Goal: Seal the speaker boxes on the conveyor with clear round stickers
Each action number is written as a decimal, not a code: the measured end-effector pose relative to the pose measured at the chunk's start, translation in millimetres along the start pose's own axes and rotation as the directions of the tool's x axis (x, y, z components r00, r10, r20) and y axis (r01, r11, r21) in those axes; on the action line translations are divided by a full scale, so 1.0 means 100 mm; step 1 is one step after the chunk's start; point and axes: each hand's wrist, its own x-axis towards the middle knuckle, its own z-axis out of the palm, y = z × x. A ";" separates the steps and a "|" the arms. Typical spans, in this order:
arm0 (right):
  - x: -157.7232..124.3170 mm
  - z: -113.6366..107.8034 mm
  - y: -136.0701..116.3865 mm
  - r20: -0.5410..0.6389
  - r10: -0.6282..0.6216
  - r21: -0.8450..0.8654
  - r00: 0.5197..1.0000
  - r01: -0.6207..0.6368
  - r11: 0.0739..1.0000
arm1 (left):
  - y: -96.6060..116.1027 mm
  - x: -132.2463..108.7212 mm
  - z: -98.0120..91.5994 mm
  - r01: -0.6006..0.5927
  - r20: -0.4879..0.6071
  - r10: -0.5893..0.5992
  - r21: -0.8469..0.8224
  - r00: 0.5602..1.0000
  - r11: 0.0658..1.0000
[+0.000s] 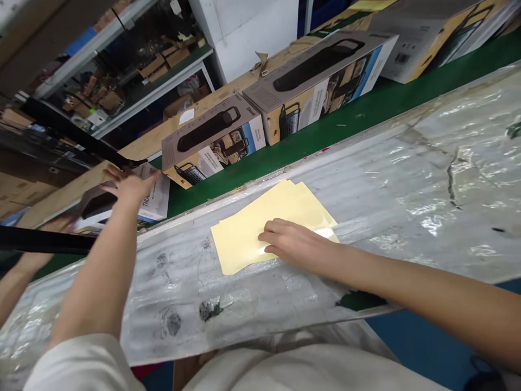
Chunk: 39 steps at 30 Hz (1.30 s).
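Note:
My right hand lies on a stack of pale yellow sheets, its fingers slightly curled on top and its palm covering part of the stack. The sheets sit on a worn, plastic-covered bench. Far to the left, my left hand reaches over a printed product box lying tilted beyond the bench edge, with spread fingers on its top. Part of that box is hidden by the hand. Another forearm comes in at the far left, its hand partly hidden behind a black bar.
Several boxes showing a black speaker, such as one and another, stand in a row on a green belt. Metal shelving with cardboard pieces stands at the upper left, beside a white pillar.

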 end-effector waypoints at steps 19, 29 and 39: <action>-0.11 0.24 -0.01 -0.145 -0.039 0.000 0.989 0.039 0.999 | 0.87 -2.12 0.86 -0.617 -0.016 0.788 -0.631 0.615 0.469; -0.12 -0.05 0.04 -0.108 0.159 0.506 0.981 -0.083 0.858 | 0.88 -2.16 0.88 -0.687 -0.062 0.796 -0.549 0.602 0.476; -0.37 -0.24 0.17 -0.262 0.473 0.760 0.841 -0.122 0.638 | 0.88 -2.20 0.93 -0.731 -0.044 0.824 -0.491 0.564 0.474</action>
